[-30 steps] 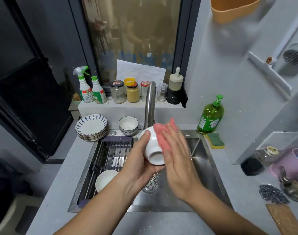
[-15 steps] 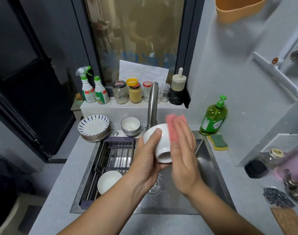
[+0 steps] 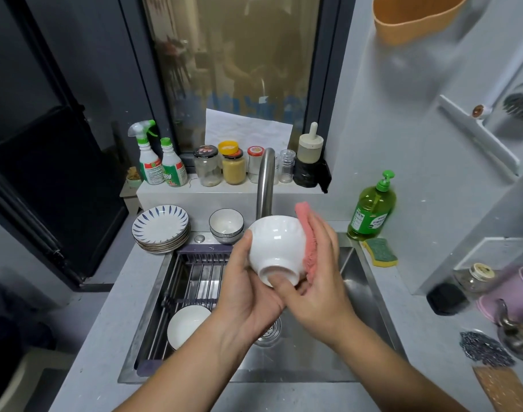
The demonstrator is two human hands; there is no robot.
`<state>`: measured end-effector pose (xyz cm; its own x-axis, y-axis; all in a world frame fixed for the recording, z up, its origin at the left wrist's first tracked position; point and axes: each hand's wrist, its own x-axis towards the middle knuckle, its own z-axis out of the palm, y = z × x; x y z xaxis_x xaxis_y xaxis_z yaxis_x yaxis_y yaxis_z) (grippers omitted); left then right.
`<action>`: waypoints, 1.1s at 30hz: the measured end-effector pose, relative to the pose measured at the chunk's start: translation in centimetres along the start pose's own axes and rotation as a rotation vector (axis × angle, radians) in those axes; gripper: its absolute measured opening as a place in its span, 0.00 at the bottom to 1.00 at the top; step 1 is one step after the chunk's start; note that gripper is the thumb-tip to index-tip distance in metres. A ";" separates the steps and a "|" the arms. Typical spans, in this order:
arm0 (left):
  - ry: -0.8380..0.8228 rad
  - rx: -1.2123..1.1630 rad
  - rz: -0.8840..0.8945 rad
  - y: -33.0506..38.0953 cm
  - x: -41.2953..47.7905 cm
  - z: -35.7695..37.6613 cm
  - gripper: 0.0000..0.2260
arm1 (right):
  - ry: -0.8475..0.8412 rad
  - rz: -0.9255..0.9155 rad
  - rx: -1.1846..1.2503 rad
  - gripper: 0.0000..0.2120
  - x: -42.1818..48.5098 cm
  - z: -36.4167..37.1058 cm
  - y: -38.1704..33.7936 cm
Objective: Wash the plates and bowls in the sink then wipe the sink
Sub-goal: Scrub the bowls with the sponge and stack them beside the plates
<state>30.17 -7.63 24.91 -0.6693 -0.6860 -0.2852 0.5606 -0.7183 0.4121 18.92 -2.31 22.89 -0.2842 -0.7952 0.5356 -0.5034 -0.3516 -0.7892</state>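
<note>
At frame centre, above the steel sink [image 3: 361, 295], a glossy white bowl [image 3: 273, 248] is tilted with its foot toward the camera. The left hand [image 3: 248, 295] grips its rim and side. The right hand [image 3: 319, 281] presses a fuzzy pink cloth [image 3: 306, 233] flat-fingered against its wall, thumb on the foot. A second white bowl [image 3: 186, 325] sits in the slatted rack [image 3: 195, 272] at lower left. On the grey counter behind are one stack of blue-rayed plates [image 3: 160, 227] and nested bowls [image 3: 226, 224]. The window ledge holds two spray bottles [image 3: 162, 162] and four jars [image 3: 233, 168].
</note>
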 end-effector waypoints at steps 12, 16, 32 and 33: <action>-0.057 0.909 0.147 2.6 1.0 -1.8 0.22 | -0.312 0.121 -0.075 0.34 2.3 -4.4 1.5; -0.108 0.930 0.037 3.3 1.2 -1.9 0.33 | -0.378 0.117 -0.094 0.30 3.1 -5.1 1.2; 0.023 0.419 0.140 0.9 2.4 -2.0 0.28 | -0.062 0.057 -0.053 0.25 -1.5 -0.3 1.8; 0.019 0.418 0.128 0.6 2.3 -2.1 0.30 | -0.041 0.039 -0.069 0.24 -1.0 -0.4 1.9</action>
<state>29.95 -9.90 22.66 -0.5959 -0.7713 -0.2237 0.3905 -0.5217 0.7585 17.93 -2.02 20.93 -0.2713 -0.8277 0.4912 -0.5481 -0.2866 -0.7858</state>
